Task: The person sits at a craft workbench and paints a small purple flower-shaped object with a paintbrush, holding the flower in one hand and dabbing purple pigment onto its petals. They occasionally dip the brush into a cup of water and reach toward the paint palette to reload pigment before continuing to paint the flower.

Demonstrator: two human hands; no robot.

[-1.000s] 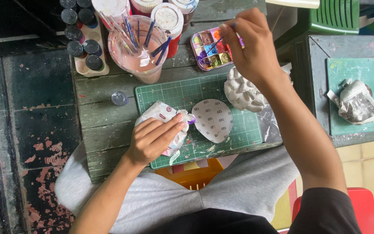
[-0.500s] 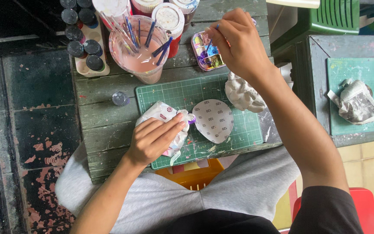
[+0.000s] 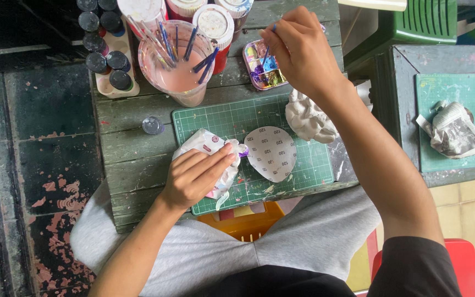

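My left hand (image 3: pixel 193 175) presses down on a small white wrapped packet (image 3: pixel 211 159) at the left side of a green cutting mat (image 3: pixel 232 118). My right hand (image 3: pixel 300 48) is raised at the back of the table and pinches a thin blue-handled paintbrush (image 3: pixel 267 50). The brush tip dips into a small paint palette (image 3: pixel 262 69) with several coloured wells. A round grey sandpaper piece (image 3: pixel 273 154) lies on the mat between my hands. A lumpy white clay piece (image 3: pixel 308 120) sits under my right wrist.
A clear cup of pinkish water (image 3: pixel 176 63) holds several brushes at the back. Small dark-lidded paint pots (image 3: pixel 105 55) stand on a tray at back left, jars behind. A loose round lid (image 3: pixel 153 125) lies left of the mat. A second table (image 3: pixel 452 126) at right carries crumpled paper.
My right hand has drifted left over the palette, bringing the brush down into the paint wells. My left hand has stayed on the packet.
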